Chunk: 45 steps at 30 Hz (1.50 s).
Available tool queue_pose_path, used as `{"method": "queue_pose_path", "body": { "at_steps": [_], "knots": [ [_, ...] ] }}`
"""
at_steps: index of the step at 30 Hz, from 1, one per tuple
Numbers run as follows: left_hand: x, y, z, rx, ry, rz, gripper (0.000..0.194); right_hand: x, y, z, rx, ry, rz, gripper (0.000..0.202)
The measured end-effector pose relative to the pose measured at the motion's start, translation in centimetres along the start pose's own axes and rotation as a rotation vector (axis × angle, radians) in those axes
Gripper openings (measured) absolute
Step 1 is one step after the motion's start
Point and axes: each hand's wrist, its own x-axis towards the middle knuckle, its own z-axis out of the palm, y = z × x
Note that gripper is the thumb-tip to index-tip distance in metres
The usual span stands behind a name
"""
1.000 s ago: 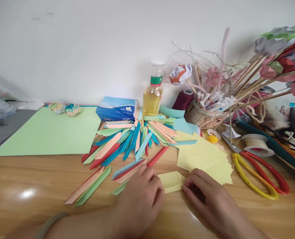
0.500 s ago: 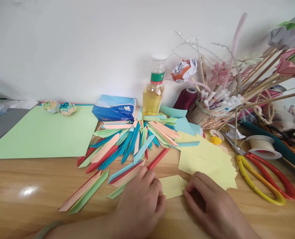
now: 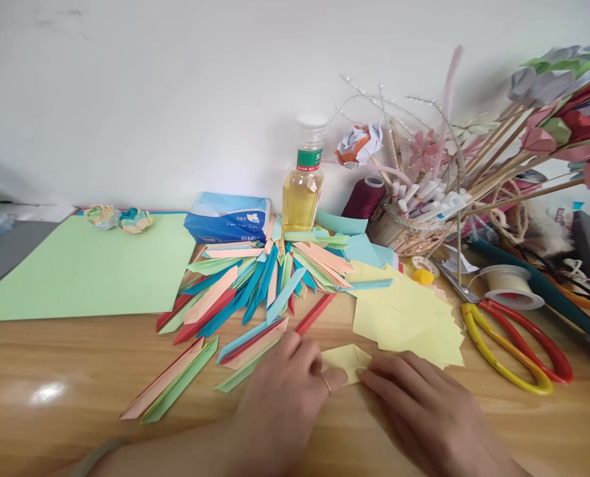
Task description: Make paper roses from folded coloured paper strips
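Folding is the step in hand, to judge by the bent paper: a small yellow slip (image 3: 342, 358) lies between the two hands on the near part of the bench (image 3: 76, 358), about midway between its left and right sides, with a crease showing near its right end. The left hand (image 3: 290, 391) bends its fingers over the slip's left end, a ringed finger reaching across the paper; whether it pinches or only presses is hidden. The right hand (image 3: 424, 404) sets bunched fingertips at the right end, and I cannot tell whether its thumb closes underneath. The hands stand close but apart, with the slip bridging them. The next move seems to call for keeping the edges aligned and pressing the fold flat with steady fingertips.

Loose yellow sheets (image 3: 409, 318) lie just beyond the right hand, and scissors (image 3: 474, 317) rest toward the bench's right side. A small set of folded strips (image 3: 255, 348) lies just beside the left hand; a larger fanned pile (image 3: 260, 278) sits toward the back edge.
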Motion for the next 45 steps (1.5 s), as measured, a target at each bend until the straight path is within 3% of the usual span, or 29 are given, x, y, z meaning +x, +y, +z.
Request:
{"method": "queue_pose_path", "body": {
  "at_steps": [3, 6, 10, 14, 22, 27, 32, 33, 35, 37, 38, 40, 43, 45],
  "knots": [
    [-0.4, 0.0, 1.2, 0.084, 0.201, 0.078, 0.009, -0.5, 0.2, -0.3, -0.018, -0.01, -0.05, 0.029],
    [-0.7, 0.2, 1.5, 0.208, 0.3, 0.141, 0.009, -0.8, 0.4, -0.4, -0.011, -0.017, -0.06, 0.03],
    [-1.1, 0.3, 0.2, 0.263, 0.213, 0.26, 0.015, -1.2, 0.6, -0.4, -0.028, -0.054, -0.059, 0.03],
    [-1.7, 0.2, -1.1, 0.305, 0.169, 0.284, 0.022, -1.6, 0.8, -0.2, -0.052, -0.072, -0.07, 0.033],
    [-1.9, -0.1, -1.3, 0.373, 0.187, 0.322, 0.021, -1.7, 0.6, -1.0, -0.045, -0.052, -0.114, 0.033],
    [-1.4, -0.1, -1.4, 0.448, 0.184, 0.28, 0.023, -3.0, -1.3, -0.3, -0.044, -0.002, -0.181, 0.038],
    [-0.9, 0.4, -1.8, 0.315, -0.033, 0.135, 0.031, -2.2, -4.3, 1.0, -0.05, 0.159, -0.269, 0.037],
    [-0.8, 0.4, -1.8, 0.28, -0.057, 0.108, 0.035, -1.7, -4.7, 0.5, -0.018, 0.133, -0.293, 0.036],
    [-0.5, 0.3, -1.7, 0.242, -0.083, 0.084, 0.039, -0.5, -4.8, -0.8, 0.107, -0.044, -0.272, 0.032],
    [-0.3, -0.1, -1.4, 0.217, -0.1, 0.089, 0.04, 0.7, -4.0, -2.2, 0.223, -0.022, -0.174, 0.032],
    [-0.2, -0.3, -1.3, 0.202, -0.097, 0.102, 0.038, 1.2, -3.4, -2.7, 0.227, 0.038, -0.1, 0.034],
    [-0.1, -0.8, -1.1, 0.156, -0.059, 0.152, 0.03, 1.9, -1.9, -2.9, 0.205, 0.025, -0.018, 0.034],
    [-0.1, -1.3, -1.0, 0.088, 0.058, 0.192, 0.01, 2.2, -0.4, -1.9, 0.089, -0.06, -0.102, 0.031],
    [-0.3, -1.6, -1.0, 0.079, 0.14, 0.191, 0.013, 2.0, 0.0, -1.2, -0.016, -0.063, -0.156, 0.029]
  ]
}}
